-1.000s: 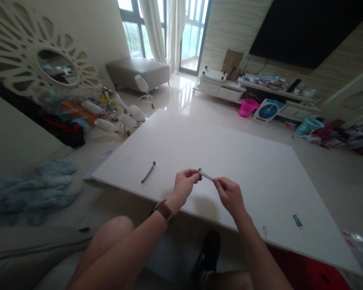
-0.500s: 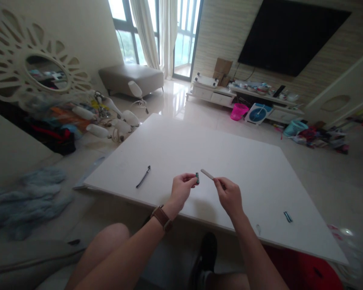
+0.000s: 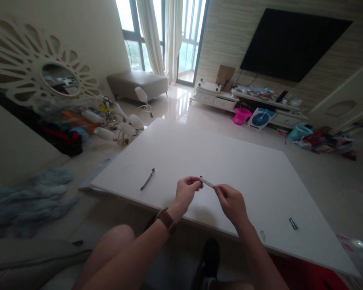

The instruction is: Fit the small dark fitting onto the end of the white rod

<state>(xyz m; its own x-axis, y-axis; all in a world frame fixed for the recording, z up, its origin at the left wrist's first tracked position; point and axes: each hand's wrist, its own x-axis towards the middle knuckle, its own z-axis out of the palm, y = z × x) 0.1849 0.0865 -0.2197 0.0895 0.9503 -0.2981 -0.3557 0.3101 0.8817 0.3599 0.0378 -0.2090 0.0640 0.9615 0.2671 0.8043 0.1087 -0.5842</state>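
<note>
near the board's (image 3: 230, 161) front edge, your left hand (image 3: 186, 192) pinched the small dark cap (image 3: 201, 182), your right hand (image 3: 231, 202) gripped the white stick (image 3: 207, 183); half a second earlier apart, now they met.

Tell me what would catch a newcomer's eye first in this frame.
The two hands meet over the near middle of the white board: the left hand pinches a small dark piece against the tip of a pale stick held by the right hand. A dark curved strip lies to the left.
</note>
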